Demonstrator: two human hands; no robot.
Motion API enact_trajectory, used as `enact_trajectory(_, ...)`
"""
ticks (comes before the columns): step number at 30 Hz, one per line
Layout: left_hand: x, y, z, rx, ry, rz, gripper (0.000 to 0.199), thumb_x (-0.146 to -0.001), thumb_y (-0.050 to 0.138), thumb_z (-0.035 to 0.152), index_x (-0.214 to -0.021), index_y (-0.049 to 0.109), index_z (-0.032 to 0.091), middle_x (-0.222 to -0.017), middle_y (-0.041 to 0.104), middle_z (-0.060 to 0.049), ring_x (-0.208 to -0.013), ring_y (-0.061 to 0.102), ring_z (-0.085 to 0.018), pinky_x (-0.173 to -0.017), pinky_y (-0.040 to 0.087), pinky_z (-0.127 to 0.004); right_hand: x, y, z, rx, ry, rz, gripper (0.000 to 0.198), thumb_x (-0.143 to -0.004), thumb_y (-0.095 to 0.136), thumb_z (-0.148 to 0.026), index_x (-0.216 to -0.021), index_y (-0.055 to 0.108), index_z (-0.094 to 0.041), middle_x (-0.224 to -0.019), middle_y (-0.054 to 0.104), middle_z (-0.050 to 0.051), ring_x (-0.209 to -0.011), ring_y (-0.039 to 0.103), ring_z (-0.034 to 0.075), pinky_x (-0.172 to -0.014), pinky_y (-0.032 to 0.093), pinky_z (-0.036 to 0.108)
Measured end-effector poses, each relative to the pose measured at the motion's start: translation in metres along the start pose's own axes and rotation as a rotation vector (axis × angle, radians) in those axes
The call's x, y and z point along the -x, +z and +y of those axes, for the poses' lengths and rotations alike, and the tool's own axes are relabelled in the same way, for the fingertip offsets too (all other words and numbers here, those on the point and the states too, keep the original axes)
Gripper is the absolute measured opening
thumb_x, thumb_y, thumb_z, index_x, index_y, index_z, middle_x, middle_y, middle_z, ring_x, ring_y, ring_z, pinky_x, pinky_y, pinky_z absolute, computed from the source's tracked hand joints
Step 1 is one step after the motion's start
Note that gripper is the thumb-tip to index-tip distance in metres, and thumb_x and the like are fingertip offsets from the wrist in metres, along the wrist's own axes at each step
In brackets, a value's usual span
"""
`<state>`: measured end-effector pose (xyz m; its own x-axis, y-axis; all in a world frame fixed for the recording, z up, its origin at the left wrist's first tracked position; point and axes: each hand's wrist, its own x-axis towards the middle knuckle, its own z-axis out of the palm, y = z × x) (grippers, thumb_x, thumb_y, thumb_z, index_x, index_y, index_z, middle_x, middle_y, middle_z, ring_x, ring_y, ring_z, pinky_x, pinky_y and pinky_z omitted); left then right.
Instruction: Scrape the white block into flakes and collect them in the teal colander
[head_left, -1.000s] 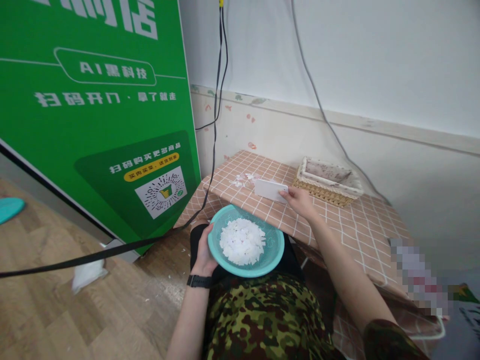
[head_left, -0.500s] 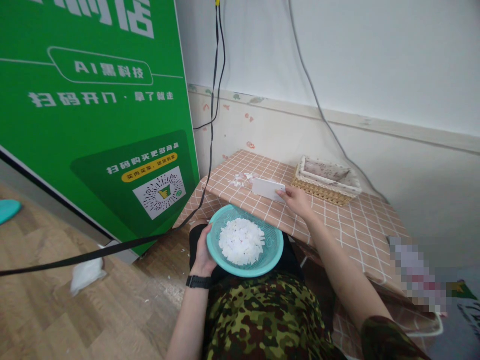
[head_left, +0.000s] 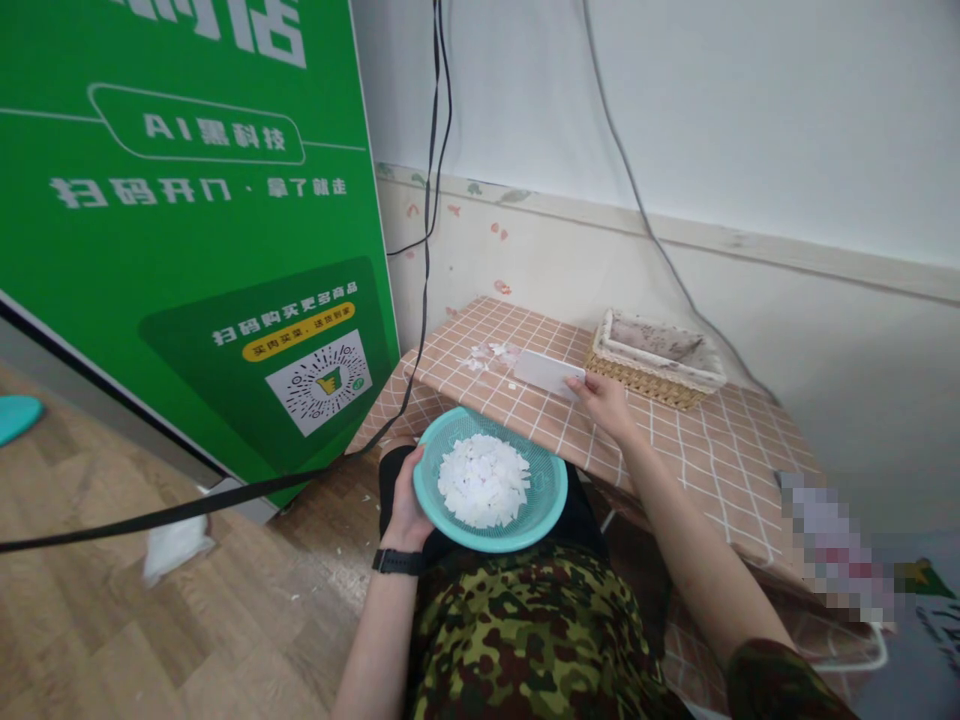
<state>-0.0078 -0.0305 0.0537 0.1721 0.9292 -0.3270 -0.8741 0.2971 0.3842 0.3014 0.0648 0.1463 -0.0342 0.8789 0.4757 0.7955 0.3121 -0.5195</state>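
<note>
My left hand (head_left: 409,500) is closed on the left rim of a turquoise plastic colander (head_left: 551,518), which rests on my lap just below the table's front edge. White paper scraps (head_left: 482,482) lie heaped inside it. Over the table, my right hand (head_left: 602,402) grips the right end of a flat white rectangular card (head_left: 546,374) between thumb and fingers. To the left of the card, small white scraps (head_left: 486,354) are scattered on the checked tablecloth. Whether the card's lower edge touches the cloth I cannot tell.
A lined wicker basket (head_left: 652,385) stands behind my right hand. A green cabinet (head_left: 187,260) rises on the left, with a black strap (head_left: 262,492) crossing before it. A grey cable (head_left: 637,195) runs down the wall. A white bag-like item (head_left: 176,547) lies on the floor.
My right hand has drawn the white card slightly right and towards me, away from the scraps. The card lies flatter. My left hand and the colander have barely moved.
</note>
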Motion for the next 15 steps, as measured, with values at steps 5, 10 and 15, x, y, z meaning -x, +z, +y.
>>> enact_trajectory(5,-0.001,-0.001,0.0,-0.002,-0.014,-0.002,0.029,-0.077,0.059,0.03,-0.098,0.069,0.012,-0.087,0.074,-0.01,-0.096,0.065,-0.027,-0.093,0.045,-0.039,-0.002,-0.005,-0.003,0.036,-0.065,-0.11,0.043,-0.085,0.041,-0.053,-0.06,0.05,-0.018,-0.057,0.052,0.001,-0.055,0.045,0.014,-0.054,0.029,0.026)
enact_trajectory(10,-0.001,-0.001,0.0,0.003,-0.017,0.003,0.03,-0.077,0.059,0.031,-0.099,0.069,0.013,-0.093,0.073,-0.01,-0.098,0.064,-0.028,-0.094,0.045,-0.041,0.002,-0.018,-0.003,0.055,-0.084,-0.179,0.042,-0.084,0.044,-0.051,-0.059,0.051,-0.018,-0.058,0.054,0.002,-0.055,0.045,0.014,-0.053,0.029,0.027)
enact_trajectory(15,0.0,0.002,0.0,0.011,-0.02,-0.003,0.029,-0.077,0.058,0.029,-0.098,0.069,0.012,-0.093,0.073,-0.011,-0.099,0.063,-0.028,-0.094,0.045,-0.04,0.006,-0.028,0.005,0.054,-0.051,-0.153,0.043,-0.082,0.046,-0.052,-0.057,0.051,-0.018,-0.055,0.051,0.0,-0.052,0.043,0.013,-0.051,0.028,0.026)
